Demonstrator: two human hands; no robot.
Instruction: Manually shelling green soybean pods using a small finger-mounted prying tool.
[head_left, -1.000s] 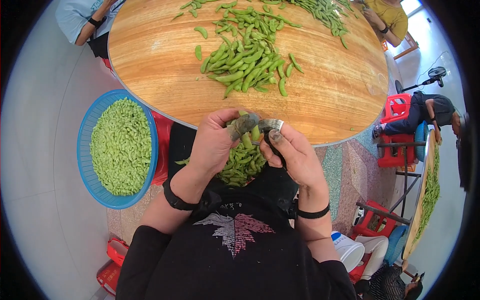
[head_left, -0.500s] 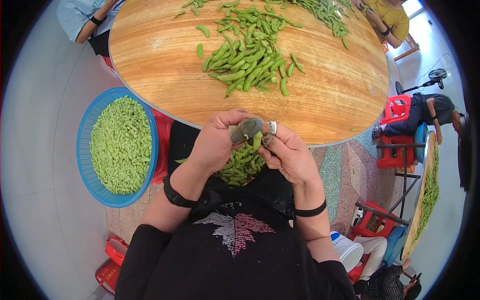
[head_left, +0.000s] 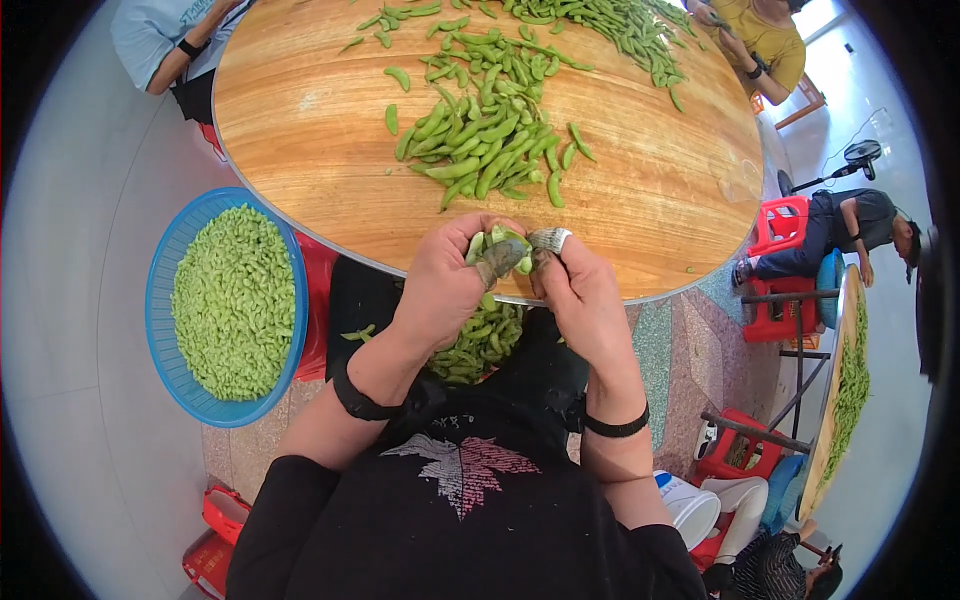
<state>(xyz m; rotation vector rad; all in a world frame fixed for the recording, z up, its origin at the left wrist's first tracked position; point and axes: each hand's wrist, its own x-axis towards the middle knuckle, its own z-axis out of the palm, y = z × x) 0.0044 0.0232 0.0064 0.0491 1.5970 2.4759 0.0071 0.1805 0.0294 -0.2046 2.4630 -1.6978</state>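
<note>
Over the table's near edge my two hands meet around a green edamame pod. My left hand is closed on it, its thumb in a grey, dirty cover. From the other side my right hand pinches at the pod's end, with white wrapping on one finger. The fingers partly hide the pod, so whether beans show cannot be made out. Below the hands, a heap of edamame pods lies at my lap. A larger pile of pods sits on the wooden table ahead.
At my left a blue plastic basket holds shelled green beans, beside a red stool. More pods lie at the table's far side. People sit around this table and another table at right. A white bucket stands at lower right.
My left thumb has moved down and right across the pod, and more green now shows between my fingers. The whole view has shifted slightly.
</note>
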